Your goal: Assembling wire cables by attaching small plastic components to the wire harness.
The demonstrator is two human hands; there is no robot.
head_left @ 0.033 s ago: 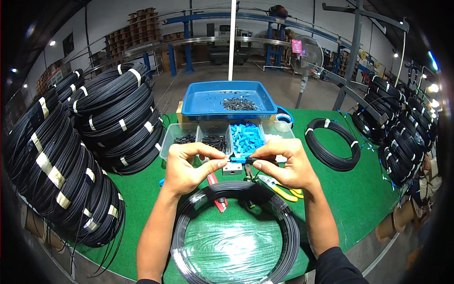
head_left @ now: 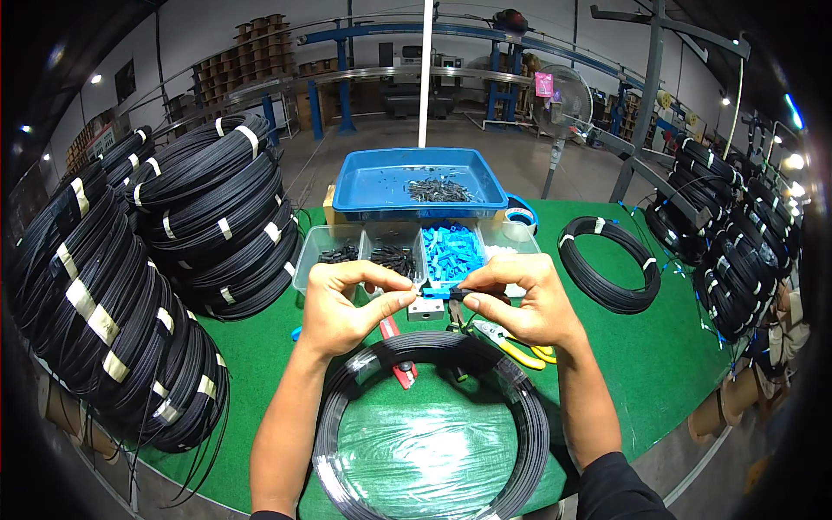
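My left hand (head_left: 347,312) and my right hand (head_left: 524,303) meet above the green table (head_left: 659,364). Together they pinch a small blue connector (head_left: 438,293) between thumb and fingertips. The left fingers are on its blue end. The right fingers are on a dark piece joined to its other end. Just below my wrists lies a large coil of black cable (head_left: 342,416) wrapped in clear film. A small metal block (head_left: 426,308) sits right under the connector.
A clear divided box holds blue parts (head_left: 451,251) and black parts (head_left: 394,258); behind it is a blue tray (head_left: 381,186). Stacked black coils (head_left: 130,286) fill the left, more coils (head_left: 737,260) the right, one coil (head_left: 607,264) lies flat. Yellow-handled pliers (head_left: 520,351) and a red-handled tool (head_left: 399,371) lie near my hands.
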